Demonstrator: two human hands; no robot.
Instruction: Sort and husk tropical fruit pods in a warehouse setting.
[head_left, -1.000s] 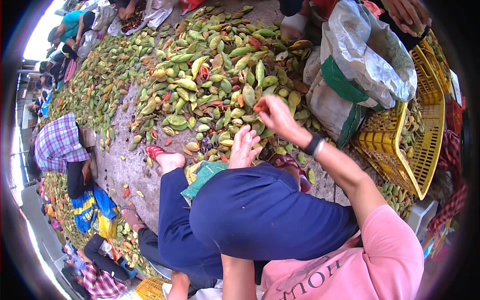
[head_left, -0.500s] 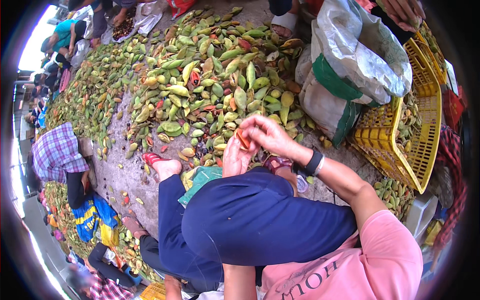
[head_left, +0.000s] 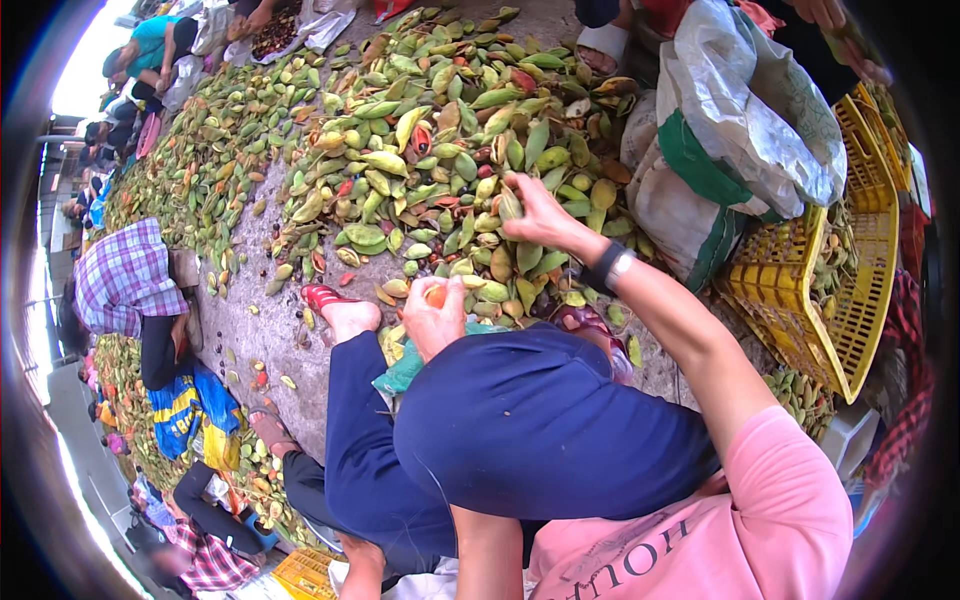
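My left hand is closed above my knee, its fingers around an opened seed pod whose orange inside faces up. My right hand, with a dark band on its wrist, reaches out over the near side of the pod heap. Its thumb and fingers pinch a pale green, pointed seed pod. Most pods around it are green or yellowish; a few have split and show red insides. Part of a green bag shows beside my left knee, below the left hand.
At right stand a white woven sack with a green band and yellow plastic crates with pods. Other people crouch along the left side, one in a checked shirt. Dark seeds lie on the concrete floor. A co-worker's hand shows at top right.
My hands have moved apart. The right one has gone from the opened pod out to the heap and taken hold of a green pod; the left one, lower now, keeps the orange-lined pod.
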